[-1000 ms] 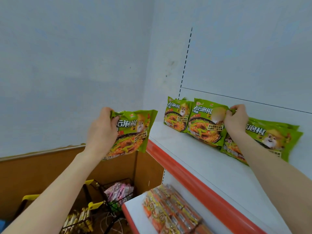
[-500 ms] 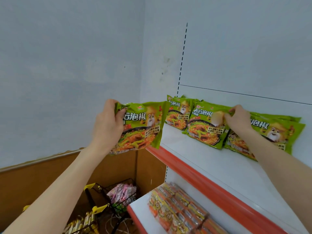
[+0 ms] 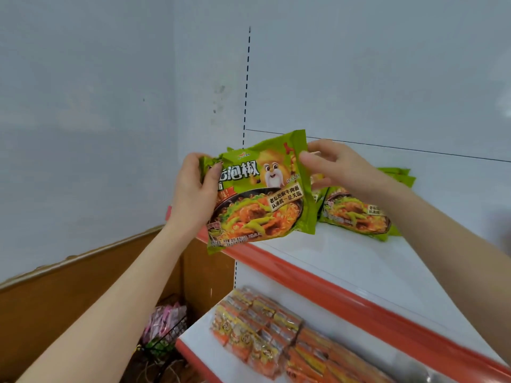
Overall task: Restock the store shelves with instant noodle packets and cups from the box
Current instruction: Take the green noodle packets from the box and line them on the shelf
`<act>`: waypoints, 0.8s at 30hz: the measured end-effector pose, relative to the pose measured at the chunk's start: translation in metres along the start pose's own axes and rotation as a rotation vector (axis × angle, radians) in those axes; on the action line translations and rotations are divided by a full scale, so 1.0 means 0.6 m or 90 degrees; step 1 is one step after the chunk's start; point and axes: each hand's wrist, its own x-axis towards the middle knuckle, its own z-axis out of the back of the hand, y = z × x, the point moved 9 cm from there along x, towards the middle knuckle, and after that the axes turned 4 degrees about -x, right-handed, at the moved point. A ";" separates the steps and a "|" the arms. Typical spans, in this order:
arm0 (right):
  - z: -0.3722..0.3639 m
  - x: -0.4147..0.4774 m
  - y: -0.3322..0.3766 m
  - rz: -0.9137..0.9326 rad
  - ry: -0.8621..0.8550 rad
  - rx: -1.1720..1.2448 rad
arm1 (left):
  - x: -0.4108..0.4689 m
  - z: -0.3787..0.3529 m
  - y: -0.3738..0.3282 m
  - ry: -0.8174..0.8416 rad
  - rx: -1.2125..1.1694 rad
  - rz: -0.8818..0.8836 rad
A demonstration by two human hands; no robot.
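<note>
The left hand point(image 3: 193, 189) grips the left edge of a green crinkly plastic instant-noodle packet point(image 3: 262, 194), the right hand point(image 3: 329, 167) pinches its top right corner, above the white shelf's orange-red front lip point(image 3: 304, 273). Pushed in carelessly, it could topple the matching green packets point(image 3: 356, 214) leaning behind.

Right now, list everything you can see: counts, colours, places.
upper shelf: one, white with red edge, right
lower shelf: one, white, bottom right
held noodle packet: one, green, between both hands, before the upper shelf
shelved noodle packets: several, count unclear, green, back of upper shelf
orange packets: many, orange-yellow, rows on lower shelf
wire basket: one, dark, holding pink packets, bottom left
left hand: one, grips the held noodle packet's left edge
right hand: one, pinches its top right corner
</note>
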 end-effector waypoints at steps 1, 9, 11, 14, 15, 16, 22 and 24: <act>0.001 -0.011 -0.001 0.001 -0.003 -0.015 | -0.001 -0.023 -0.003 0.016 -0.012 -0.009; 0.114 -0.076 -0.100 -0.085 -0.185 -0.061 | -0.042 -0.166 -0.014 0.130 -0.015 -0.020; 0.146 -0.090 -0.138 -0.121 -0.239 -0.060 | -0.072 -0.203 0.001 0.208 0.093 -0.070; 0.183 -0.106 -0.199 -0.181 -0.322 -0.039 | -0.131 -0.259 0.037 0.370 0.276 -0.160; 0.193 -0.110 -0.222 -0.204 -0.347 -0.050 | -0.147 -0.271 0.048 0.412 0.309 -0.175; 0.201 -0.112 -0.243 -0.223 -0.367 -0.071 | -0.158 -0.278 0.056 0.436 0.332 -0.178; 0.220 -0.105 -0.314 -0.285 -0.447 -0.131 | -0.163 -0.281 0.059 0.444 0.364 -0.190; 0.221 -0.099 -0.314 -0.286 -0.456 -0.144 | -0.163 -0.281 0.058 0.433 0.345 -0.204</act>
